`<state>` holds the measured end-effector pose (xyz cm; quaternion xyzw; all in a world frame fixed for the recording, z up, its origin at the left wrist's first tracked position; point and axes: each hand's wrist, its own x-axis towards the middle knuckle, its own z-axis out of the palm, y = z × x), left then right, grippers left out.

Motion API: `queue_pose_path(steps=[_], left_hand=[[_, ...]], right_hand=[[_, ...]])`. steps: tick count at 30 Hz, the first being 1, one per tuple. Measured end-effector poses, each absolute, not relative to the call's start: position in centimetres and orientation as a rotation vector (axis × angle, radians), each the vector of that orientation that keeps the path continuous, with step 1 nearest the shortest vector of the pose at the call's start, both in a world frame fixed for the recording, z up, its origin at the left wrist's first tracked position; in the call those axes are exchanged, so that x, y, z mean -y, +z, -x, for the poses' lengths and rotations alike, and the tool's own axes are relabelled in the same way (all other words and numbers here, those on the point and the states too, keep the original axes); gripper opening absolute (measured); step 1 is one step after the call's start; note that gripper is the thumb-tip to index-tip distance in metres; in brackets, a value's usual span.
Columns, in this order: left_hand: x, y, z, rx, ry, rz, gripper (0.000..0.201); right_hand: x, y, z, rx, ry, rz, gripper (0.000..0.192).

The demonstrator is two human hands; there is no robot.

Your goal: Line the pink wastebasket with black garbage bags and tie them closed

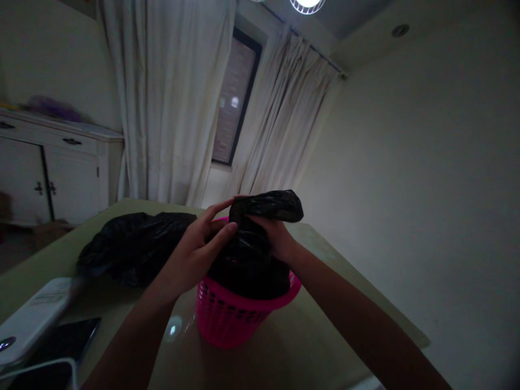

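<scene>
A pink plastic basket with slotted sides stands upright on the table. A black plastic bag sits inside its opening, and a folded part of the bag rises above the rim. My left hand is closed on the bag's left side, thumb in front and fingers towards the back. From the right, my right hand grips the bag under the raised fold, which hides most of its fingers. Just left of the basket lies a second crumpled black plastic bag, partly behind my left hand.
The green table reaches towards the curtains and the right wall. At the lower left lie a white device, a dark flat object and a white cable. A white cabinet stands beyond the table.
</scene>
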<state>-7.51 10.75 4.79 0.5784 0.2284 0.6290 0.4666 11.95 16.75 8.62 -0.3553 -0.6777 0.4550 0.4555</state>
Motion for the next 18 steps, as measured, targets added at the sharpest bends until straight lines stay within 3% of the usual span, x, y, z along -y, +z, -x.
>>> queue_pose_path(steps=[3,6,10,12,16,18], left_hand=[[-10.2,5.0,7.6,-0.441,1.435,-1.329,0.075],[-9.8,5.3,7.7,-0.434,1.426,-1.271,0.071],[-10.0,5.2,7.8,-0.423,1.475,-1.235,0.059],[-10.3,5.0,7.7,-0.422,1.465,-1.225,0.064],[-10.6,4.7,7.2,-0.535,1.479,-1.356,0.081],[-10.6,4.7,7.0,-0.669,1.577,-1.491,0.081]], right_hand=[[-16.1,9.5,-11.7,1.643,1.134,0.793,0.032],[-15.8,10.2,-11.6,1.414,1.372,0.633,0.04],[-16.1,10.4,-11.3,1.211,1.502,0.512,0.025],[-16.5,10.1,-11.0,1.313,1.38,0.59,0.02],[-17.4,9.1,-10.6,1.883,0.775,0.751,0.027],[-17.4,8.9,-10.6,2.157,0.567,0.68,0.029]])
